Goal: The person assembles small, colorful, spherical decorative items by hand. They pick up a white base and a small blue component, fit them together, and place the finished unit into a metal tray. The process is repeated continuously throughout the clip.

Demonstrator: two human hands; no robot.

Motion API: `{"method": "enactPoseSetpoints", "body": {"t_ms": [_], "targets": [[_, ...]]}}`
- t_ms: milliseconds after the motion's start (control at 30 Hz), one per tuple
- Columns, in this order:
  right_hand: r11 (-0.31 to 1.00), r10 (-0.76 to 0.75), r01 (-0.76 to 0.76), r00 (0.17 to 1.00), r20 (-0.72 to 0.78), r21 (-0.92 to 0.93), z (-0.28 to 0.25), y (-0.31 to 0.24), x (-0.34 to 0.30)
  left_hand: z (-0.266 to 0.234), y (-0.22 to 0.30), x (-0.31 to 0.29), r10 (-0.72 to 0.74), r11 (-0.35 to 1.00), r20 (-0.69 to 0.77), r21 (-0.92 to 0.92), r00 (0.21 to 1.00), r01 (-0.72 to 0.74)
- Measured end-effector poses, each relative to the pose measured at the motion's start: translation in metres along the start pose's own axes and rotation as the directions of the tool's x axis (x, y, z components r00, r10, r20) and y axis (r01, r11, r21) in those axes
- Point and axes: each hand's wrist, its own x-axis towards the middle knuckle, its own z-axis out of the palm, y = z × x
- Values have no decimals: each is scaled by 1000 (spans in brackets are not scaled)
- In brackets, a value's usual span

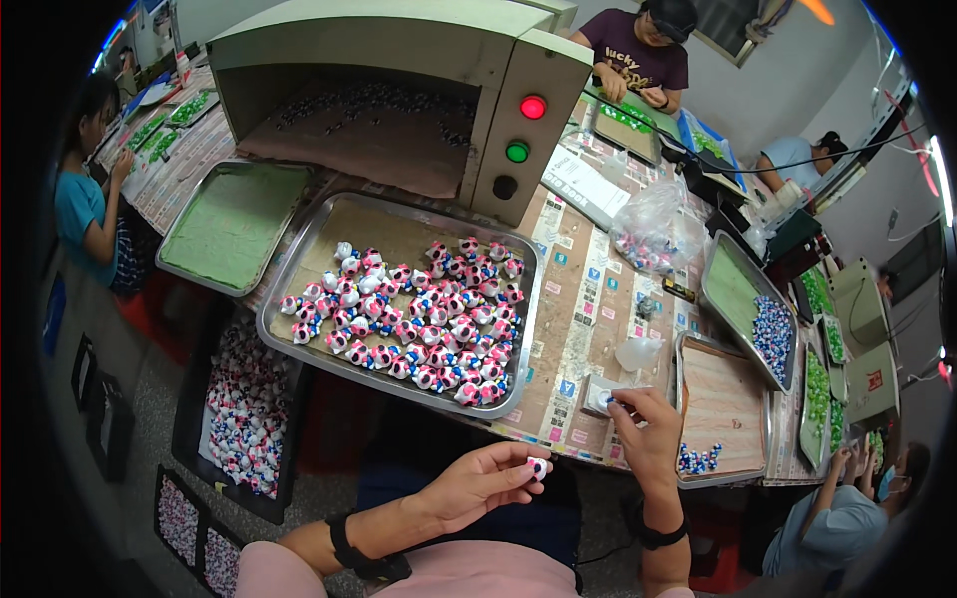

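Note:
In front of my body, my left hand (477, 490) pinches a small white figurine head (539, 465) with dark patches between thumb and fingertips. To its right, my right hand (646, 431) is closed with its fingertips on a small blue piece (611, 401). That piece is right at a small white block (596, 391) on the table edge; whether it touches the block I cannot tell. Left of my hands, a metal tray (324, 239) holds many pink, white and blue figurines (419, 324). Beside my right hand, a paper-lined tray (723, 394) carries several small blue and white pieces (700, 458).
A beige oven (399, 45) with lit buttons stands behind the figurine tray. A green-lined tray (234, 224) is at left, a tray of blue pieces (773, 334) at right. A plastic bag (653, 224) lies farther back. Bins of figurines (244, 424) sit low left. Other people work around.

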Motion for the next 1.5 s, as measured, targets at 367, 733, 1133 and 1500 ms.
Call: {"method": "enactPoseSetpoints", "body": {"t_ms": [367,733,1133,1500], "targets": [[823,90,-198,971,223,532,-1,-39,-52,10,-2,7,75,997,-60,36,995,-73],[851,58,-172,970,238,496,5,-36,-64,13,-8,5,94,993,-72,82,993,-88],[821,12,-145,971,238,552,7,-37,-70,17,-10,-3,208,939,-57,291,976,-183],[669,-66,-139,967,245,730,18,-56,-83,33,10,-39,275,853,30,453,961,-258]]}}
